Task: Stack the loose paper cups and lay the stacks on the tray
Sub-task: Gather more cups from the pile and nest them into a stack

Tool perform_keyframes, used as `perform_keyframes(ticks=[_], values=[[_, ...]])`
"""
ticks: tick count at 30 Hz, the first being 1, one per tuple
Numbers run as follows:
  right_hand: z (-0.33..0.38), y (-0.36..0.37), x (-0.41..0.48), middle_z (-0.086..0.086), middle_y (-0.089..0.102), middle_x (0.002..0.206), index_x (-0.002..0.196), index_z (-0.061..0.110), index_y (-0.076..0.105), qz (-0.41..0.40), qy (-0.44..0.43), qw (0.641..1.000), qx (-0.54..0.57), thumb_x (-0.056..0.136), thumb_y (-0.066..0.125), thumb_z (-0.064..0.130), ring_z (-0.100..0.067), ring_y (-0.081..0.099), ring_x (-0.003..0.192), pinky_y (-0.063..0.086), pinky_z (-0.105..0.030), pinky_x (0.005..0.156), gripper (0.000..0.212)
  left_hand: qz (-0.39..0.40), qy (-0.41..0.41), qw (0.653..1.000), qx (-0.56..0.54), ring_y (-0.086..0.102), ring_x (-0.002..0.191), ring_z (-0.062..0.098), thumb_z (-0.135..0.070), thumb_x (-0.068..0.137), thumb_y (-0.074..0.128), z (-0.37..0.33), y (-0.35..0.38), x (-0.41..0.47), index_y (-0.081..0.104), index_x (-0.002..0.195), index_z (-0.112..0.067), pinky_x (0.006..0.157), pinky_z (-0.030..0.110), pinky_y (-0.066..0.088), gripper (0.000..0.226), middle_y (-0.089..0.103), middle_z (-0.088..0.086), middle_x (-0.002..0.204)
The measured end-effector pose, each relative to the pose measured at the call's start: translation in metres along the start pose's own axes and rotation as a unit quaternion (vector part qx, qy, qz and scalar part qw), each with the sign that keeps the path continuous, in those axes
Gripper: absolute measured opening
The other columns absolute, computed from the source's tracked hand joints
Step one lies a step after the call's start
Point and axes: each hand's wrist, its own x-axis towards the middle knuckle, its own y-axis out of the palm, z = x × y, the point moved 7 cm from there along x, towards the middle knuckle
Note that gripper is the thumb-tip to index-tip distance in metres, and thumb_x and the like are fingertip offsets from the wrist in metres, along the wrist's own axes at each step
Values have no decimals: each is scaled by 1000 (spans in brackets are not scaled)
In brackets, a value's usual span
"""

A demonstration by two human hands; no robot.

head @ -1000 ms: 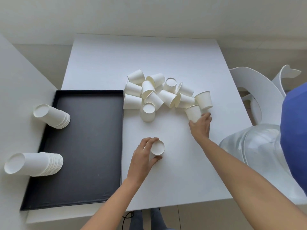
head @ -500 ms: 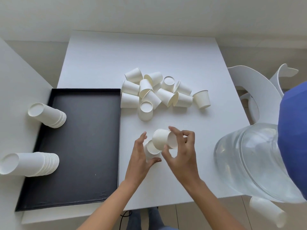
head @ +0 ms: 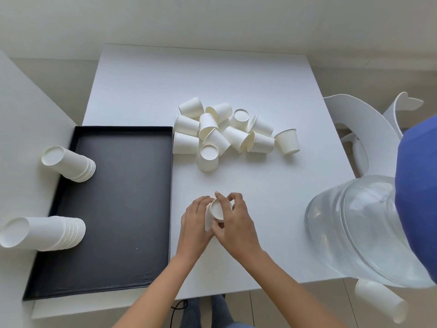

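A cup taken half a second ago from the right end of the loose pile has now been brought over the cup held by the left hand (head: 196,223), and the two are being pushed together near the front edge of the white table (head: 142,86). The nested pair of paper cups (head: 215,213) is held base-up and tilted: the left hand's fingers are wrapped around the lower cup, while the right hand (head: 234,226) has its thumb and fingertips closed on the upper cup's base and wall. How fully the cups are seated cannot be told.

A new stack has thus been started. The pile of loose cups (head: 227,136) lies in the middle of the table, just beside the far right corner of the black tray (head: 123,209), so much stacking remains. Two finished stacks, the shorter stack (head: 71,165) and the longer stack (head: 45,232), lie across the tray's left edge, their bases overhanging it.
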Motion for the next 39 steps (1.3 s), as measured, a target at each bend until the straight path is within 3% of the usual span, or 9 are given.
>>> perform_keyframes(ticks=[4, 10, 13, 16, 21, 25, 31, 35, 39], values=[[4, -10, 13, -5, 46, 122, 133, 19, 51, -53, -1, 998, 18, 93, 49, 44, -20, 48, 104, 49, -30, 75, 47, 10, 14, 1000, 20, 50, 119, 13, -39, 81, 68, 4, 1, 4, 46, 130, -27, 104, 35, 32, 55, 52, -13, 130], [19, -36, 79, -10, 55, 112, 116, 8, 61, -156, 9, 987, 35, 95, 51, 20, -28, 61, 90, 52, -34, 61, 25, 7, 29, 999, 40, 57, 104, 11, -46, 75, 75, 3, 0, 9, 49, 125, -25, 96, 29, 29, 60, 60, -12, 118], [22, -26, 121, -9, 45, 132, 134, 14, 47, -91, -2, 996, -16, 92, 49, 17, -30, 57, 100, 52, -37, 64, 42, 8, 30, 999, 39, 56, 105, 12, -47, 76, 73, 2, 0, 9, 49, 126, -25, 96, 29, 28, 60, 58, -13, 119], [22, -7, 150, -6, 33, 145, 145, 21, 32, -12, 5, 998, -68, 93, 51, 24, -34, 60, 95, 45, -35, 63, 54, 9, 28, 999, 44, 55, 106, 12, -47, 77, 72, 1, -2, 9, 47, 126, -25, 97, 31, 31, 59, 58, -13, 119], [9, 20, 156, -10, 38, 132, 139, 20, 38, 69, 9, 993, -100, 94, 52, 25, -37, 61, 93, 41, -35, 66, 47, 12, 28, 998, 48, 54, 106, 11, -48, 77, 71, 2, -1, 9, 47, 125, -26, 98, 33, 33, 58, 57, -14, 119], [-7, 26, 138, -13, 36, 130, 139, 24, 37, 99, 29, 994, -38, 96, 51, 32, -40, 60, 92, 43, -37, 72, 46, 20, 23, 999, 36, 53, 107, 9, -49, 78, 71, 3, 2, 9, 45, 127, -28, 97, 30, 33, 59, 55, -15, 121], [-6, -29, 101, -6, 36, 127, 147, 37, 32, -19, 67, 985, 156, 97, 49, 42, -23, 51, 115, 46, -38, 92, 53, 26, 17, 999, 17, 51, 112, 8, -50, 78, 69, 8, 4, 8, 43, 130, -29, 94, 26, 28, 61, 51, -16, 127], [8, -73, 49, 2, 39, 112, 144, 47, 32, -110, 5, 975, 192, 94, 47, 53, -15, 58, 85, 49, -24, 77, 53, 25, 12, 1000, 9, 51, 108, 9, -50, 79, 69, 10, 4, 8, 42, 127, -31, 96, 31, 36, 58, 52, -15, 124], [13, -70, 9, 3, 39, 112, 146, 41, 33, -84, -42, 991, 99, 94, 47, 52, -7, 48, 77, 53, -23, 66, 55, 22, 11, 1000, 3, 52, 102, 9, -49, 81, 67, 9, 4, 6, 41, 127, -29, 95, 39, 44, 56, 52, -13, 119]])
